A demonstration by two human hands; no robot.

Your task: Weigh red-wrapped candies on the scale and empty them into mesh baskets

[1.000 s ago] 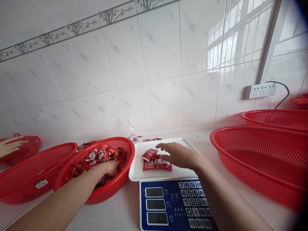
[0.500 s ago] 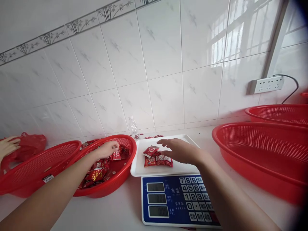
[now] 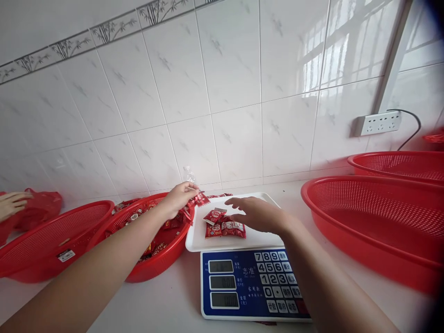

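Between the fingers of my left hand [image 3: 181, 199] is a small red snack packet [image 3: 198, 200], held above the right rim of a red plastic basket [image 3: 163, 264]. Several red wrapped packets [image 3: 157, 243] lie in that basket, partly hidden by my left forearm. My right hand [image 3: 258, 215] hovers over the white tray [image 3: 197, 240] of a scale, its fingers apart and nothing in them. Just left of those fingers, a small pile of red snack packets [image 3: 225, 226] rests on the tray. The scale's blue panel [image 3: 249, 286] with keys and three displays faces me.
An oval red basket [image 3: 347, 231] stands at the right, another [image 3: 398, 159] behind it. At the left is a further red basket [image 3: 41, 263], with another person's hand [image 3: 12, 203] on a red bag [image 3: 45, 203]. A clear bottle [image 3: 188, 174] stands near the tiled wall.
My left hand has risen out of the basket and moved right toward the tray with a red snack packet. My right hand has stayed over the tray.
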